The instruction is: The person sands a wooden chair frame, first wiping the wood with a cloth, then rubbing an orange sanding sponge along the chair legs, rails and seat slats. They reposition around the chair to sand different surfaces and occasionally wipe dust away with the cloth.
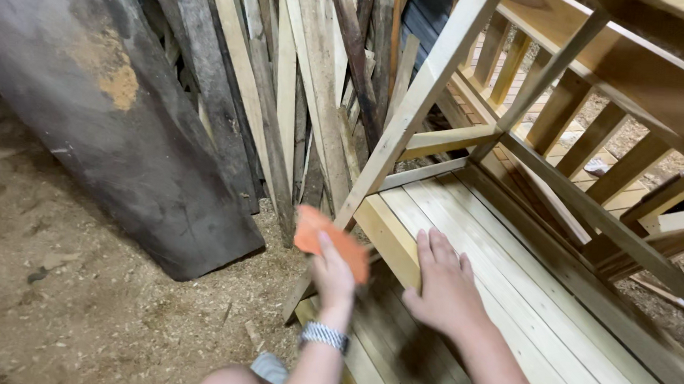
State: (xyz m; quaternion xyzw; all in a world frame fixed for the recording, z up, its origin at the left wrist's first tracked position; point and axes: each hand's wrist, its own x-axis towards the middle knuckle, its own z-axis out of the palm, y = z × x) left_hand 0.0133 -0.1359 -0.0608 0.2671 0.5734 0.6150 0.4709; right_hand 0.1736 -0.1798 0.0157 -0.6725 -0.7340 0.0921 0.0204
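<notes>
The left hand point(332, 277) pinches orange sandpaper point(329, 242) against the wooden frame point(410, 113); the right hand point(444, 289) lies flat, empty, beside it. A slip risks splinters.

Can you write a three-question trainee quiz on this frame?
1. True or false: the left hand holds an orange sheet.
2. The right hand rests on: A) the dark slab B) the slatted wooden frame C) the sawdust floor.
3. Fill in: the left wrist wears a ____.

Key: 1 true; 2 B; 3 watch.
</notes>
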